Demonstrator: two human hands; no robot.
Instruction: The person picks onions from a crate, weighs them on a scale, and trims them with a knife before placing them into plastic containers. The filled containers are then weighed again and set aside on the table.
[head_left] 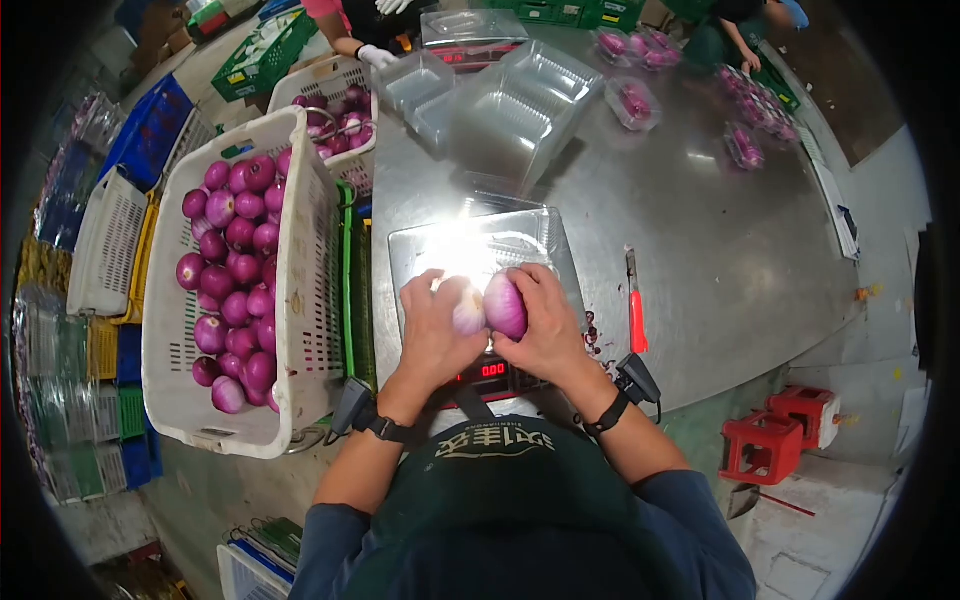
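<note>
My left hand is closed round a pale purple onion. Beside it, my right hand grips a darker purple onion. Both hands are close together above an open clear plastic tray, which rests on a scale with a red display reading 0.00. Glare hides part of the tray. To the left, a white crate holds several purple onions.
A knife with a red handle lies right of the scale. Stacked clear containers stand ahead on the metal table. Packed onions are at the back. Two co-workers' hands show beyond. Red stools stand right.
</note>
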